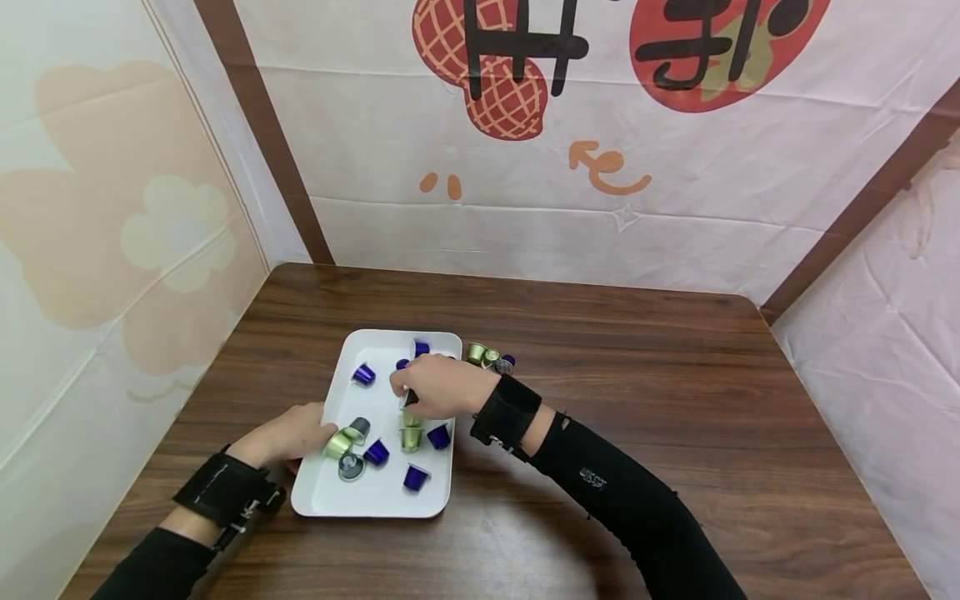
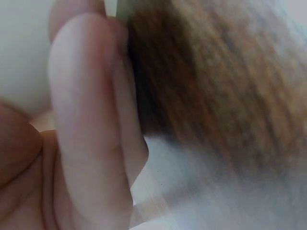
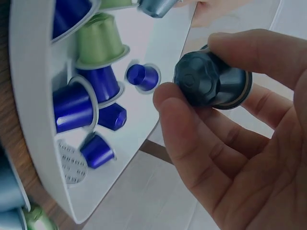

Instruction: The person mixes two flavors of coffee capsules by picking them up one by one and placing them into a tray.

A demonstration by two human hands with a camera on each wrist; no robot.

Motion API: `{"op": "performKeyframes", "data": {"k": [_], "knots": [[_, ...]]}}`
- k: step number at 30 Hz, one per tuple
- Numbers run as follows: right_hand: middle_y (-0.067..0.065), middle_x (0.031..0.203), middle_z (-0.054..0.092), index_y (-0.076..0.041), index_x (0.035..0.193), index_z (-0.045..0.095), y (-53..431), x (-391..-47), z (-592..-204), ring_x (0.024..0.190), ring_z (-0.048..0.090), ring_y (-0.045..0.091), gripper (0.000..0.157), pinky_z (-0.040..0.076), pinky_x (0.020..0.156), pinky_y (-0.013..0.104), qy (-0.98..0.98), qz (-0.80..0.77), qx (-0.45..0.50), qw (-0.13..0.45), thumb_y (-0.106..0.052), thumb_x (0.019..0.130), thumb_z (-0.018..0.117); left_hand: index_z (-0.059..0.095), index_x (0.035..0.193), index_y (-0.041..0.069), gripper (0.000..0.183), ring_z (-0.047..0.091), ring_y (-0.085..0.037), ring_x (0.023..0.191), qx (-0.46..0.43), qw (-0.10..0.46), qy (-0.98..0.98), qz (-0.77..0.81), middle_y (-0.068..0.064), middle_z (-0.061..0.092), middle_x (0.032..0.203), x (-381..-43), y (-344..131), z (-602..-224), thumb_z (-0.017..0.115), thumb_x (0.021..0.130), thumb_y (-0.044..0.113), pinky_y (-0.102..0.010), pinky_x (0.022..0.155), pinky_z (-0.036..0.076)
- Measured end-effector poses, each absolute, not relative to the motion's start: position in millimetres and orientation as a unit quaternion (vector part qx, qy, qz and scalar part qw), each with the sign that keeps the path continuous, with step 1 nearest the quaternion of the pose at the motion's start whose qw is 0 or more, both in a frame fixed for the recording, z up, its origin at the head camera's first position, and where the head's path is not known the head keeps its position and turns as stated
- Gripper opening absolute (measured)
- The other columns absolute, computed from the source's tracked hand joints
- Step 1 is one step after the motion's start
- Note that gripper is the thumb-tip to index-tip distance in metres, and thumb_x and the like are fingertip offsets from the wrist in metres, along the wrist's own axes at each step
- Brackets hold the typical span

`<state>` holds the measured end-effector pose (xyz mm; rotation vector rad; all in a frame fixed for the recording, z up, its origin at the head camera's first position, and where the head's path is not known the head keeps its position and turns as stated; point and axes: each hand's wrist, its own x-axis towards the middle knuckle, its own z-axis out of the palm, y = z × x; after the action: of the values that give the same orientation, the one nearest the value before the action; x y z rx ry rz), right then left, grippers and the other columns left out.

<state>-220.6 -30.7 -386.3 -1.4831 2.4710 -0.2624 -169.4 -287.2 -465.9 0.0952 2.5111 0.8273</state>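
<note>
My right hand [image 1: 444, 386] is above the white tray [image 1: 360, 497], pinching a dark grey coffee capsule [image 3: 204, 79] between thumb and fingers. Only a small dark part of that capsule shows in the head view. At the tray's left edge, my left hand [image 1: 279, 435] grips the rim, its thumb over the top. Blurred fingers [image 2: 88, 96] fill much of the left wrist view. Inside the tray lie several blue capsules [image 1: 364, 374], green capsules [image 1: 411, 439] and grey capsules [image 1: 351, 467], scattered and tipped various ways.
Beyond the tray's right edge, several loose green capsules [image 1: 477, 353] and darker ones sit in a small group on the brown wooden table [image 1: 637, 417]. Printed white cloth walls [image 1: 525, 242] stand behind the table and along its sides.
</note>
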Motion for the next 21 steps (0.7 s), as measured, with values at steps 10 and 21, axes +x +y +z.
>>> {"op": "performKeyframes", "data": {"k": [10,21], "knots": [[-0.004,0.091,0.061,-0.012,0.102,0.062,-57,-220,-392,0.081,0.054,0.006,0.016,0.043,0.068,0.017,0.844,-0.075,-0.512,0.142,-0.017,0.087,0.063,0.045,0.124,-0.012,0.038,0.062,-0.021,0.06,0.029,0.252,0.916,0.31,-0.011,0.061,0.079,-170,-288,-465,0.045,0.094,0.011,-0.036,0.042,0.051],[-0.007,0.091,0.061,-0.013,0.101,0.064,-79,-220,-409,0.079,0.053,0.003,0.015,0.041,0.07,0.014,0.849,-0.089,-0.5,0.148,-0.016,0.087,0.064,0.044,0.126,-0.012,0.04,0.062,-0.021,0.06,0.026,0.261,0.916,0.305,-0.012,0.06,0.079,-171,-288,-465,0.046,0.093,0.012,-0.035,0.042,0.051]]}}
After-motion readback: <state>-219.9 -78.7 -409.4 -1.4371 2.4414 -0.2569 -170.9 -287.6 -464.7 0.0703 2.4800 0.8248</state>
